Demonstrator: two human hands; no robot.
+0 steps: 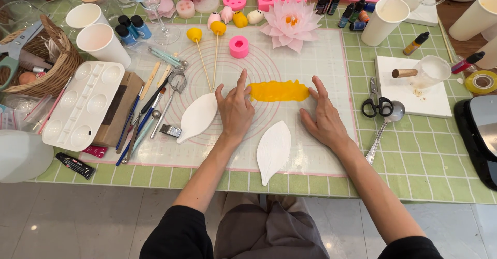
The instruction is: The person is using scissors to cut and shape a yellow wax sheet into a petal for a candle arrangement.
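A flattened strip of yellow clay (pixel 278 91) lies on a translucent work mat (pixel 310 150), stretched between a person's two hands. The left hand (pixel 235 109) rests palm down with fingers spread, its fingertips touching the strip's near end; the right hand (pixel 323 115) lies flat the same way, fingers loosely apart, its index fingertip at the strip's other end. Neither hand grips anything.

Just outside the left hand sits a white leaf-shaped mould (pixel 198 116), and a second white leaf mould (pixel 273 150) lies between the two wrists, nearer the person. Beyond the left hand's fingertips stand two yellow balls on wooden sticks (pixel 207 41) and a small round pink mould (pixel 238 47); a pale pink lotus flower (pixel 291 25) sits beyond the strip itself.

Further out on the left hand's side are a scatter of sculpting tools (pixel 147 111), a white paint palette (pixel 83 104), two white paper cups (pixel 96 31) and a wicker basket (pixel 49 65) (scissors rest on its rim). On the right hand's side lie black-handled scissors (pixel 376 104), a metal spoon (pixel 385 124), a white tile (pixel 409 96) bearing a clear plastic cup (pixel 432 71), and a roll of tape (pixel 481 82). All of it rests on a green checked tablecloth (pixel 424 160).
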